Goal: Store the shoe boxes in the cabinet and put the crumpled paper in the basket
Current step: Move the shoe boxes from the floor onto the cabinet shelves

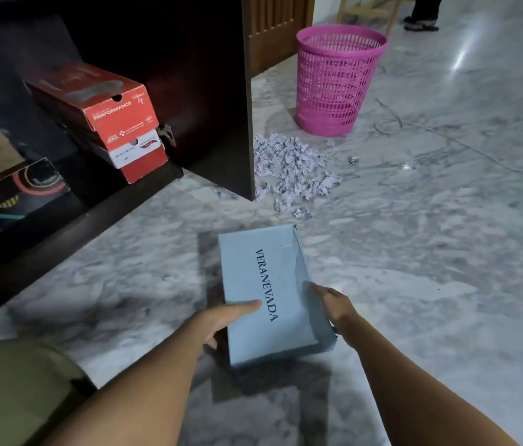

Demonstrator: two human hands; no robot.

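A light blue shoe box printed VERANEVADA is held just above the marble floor, tilted. My left hand grips its near left edge, thumb on the lid and fingers underneath. My right hand holds the right side wall. In the dark cabinet at the left, a red shoe box sits on top of another red and white box. A heap of crumpled paper lies on the floor beside the cabinet's side panel. The pink basket stands behind the heap.
A dark patterned box lies lower left in the cabinet. A thin cable runs across the floor to the right of the basket. A person's feet and wooden chair legs are at the far top right.
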